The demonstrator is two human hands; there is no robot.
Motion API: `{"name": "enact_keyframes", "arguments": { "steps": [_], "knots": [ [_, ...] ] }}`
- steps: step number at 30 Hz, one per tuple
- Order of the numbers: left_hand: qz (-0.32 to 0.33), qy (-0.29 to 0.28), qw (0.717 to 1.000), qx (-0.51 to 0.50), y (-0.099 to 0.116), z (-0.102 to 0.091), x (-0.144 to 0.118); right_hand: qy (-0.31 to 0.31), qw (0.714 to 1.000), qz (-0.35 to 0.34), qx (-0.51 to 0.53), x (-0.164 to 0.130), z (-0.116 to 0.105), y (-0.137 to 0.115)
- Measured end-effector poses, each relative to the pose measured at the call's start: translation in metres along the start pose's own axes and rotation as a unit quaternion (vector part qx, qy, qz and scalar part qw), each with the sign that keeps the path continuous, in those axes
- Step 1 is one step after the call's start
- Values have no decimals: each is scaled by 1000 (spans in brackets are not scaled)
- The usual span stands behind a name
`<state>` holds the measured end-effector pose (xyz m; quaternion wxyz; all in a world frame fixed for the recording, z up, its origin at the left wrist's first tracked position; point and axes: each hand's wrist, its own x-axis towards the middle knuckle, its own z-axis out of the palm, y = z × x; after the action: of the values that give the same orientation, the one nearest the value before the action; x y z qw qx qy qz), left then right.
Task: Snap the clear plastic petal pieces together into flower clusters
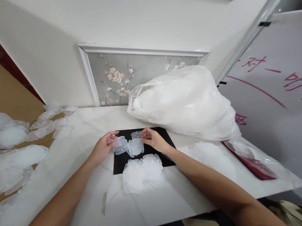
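My left hand (105,145) pinches the edge of a thin translucent plastic piece (120,146) with rounded tabs, held over a black mat (167,155). To its right is a second such piece (136,147), and the two meet or overlap at their edges. My right hand (152,139) has its fingers closed at that second piece's right edge, with part of another piece showing behind. Closer to me, a pile of the same translucent pieces (143,171) lies across the mat's front edge. The fingertips partly hide what they grip.
A big white plastic bag (185,104) full of pale material rests behind the mat at right. Many loose translucent pieces (15,162) are heaped at far left. A dark red object (254,165) under clear plastic lies at right, near a whiteboard (272,87). The wall stands behind.
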<state>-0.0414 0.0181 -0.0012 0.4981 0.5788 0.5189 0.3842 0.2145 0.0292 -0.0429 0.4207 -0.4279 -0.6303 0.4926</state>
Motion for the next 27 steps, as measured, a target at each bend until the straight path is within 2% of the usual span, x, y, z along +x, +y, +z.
{"name": "enact_keyframes", "arguments": {
  "steps": [2, 6, 11, 15, 19, 27],
  "knots": [
    [-16, 1, 1000, -17, 2, 1, 0, 6, 1000, 0, 21, -2, 0, 1],
    [-39, -4, 998, -48, 6, 2, -2, 41, 999, -1, 1, -2, -8, 1],
    [-31, -36, 997, -66, 7, 0, -1, 76, 996, 25, 42, 0, -27, 4],
    [16, -84, 995, -57, 2, -3, 2, 61, 990, 60, 112, 2, -34, 7],
    [59, -118, 990, -50, -6, -7, 5, 38, 987, 60, 142, 3, -39, 9],
    [95, -125, 987, -35, -13, -10, 8, -39, 989, 40, 135, 3, -52, 13]
  ]
}}
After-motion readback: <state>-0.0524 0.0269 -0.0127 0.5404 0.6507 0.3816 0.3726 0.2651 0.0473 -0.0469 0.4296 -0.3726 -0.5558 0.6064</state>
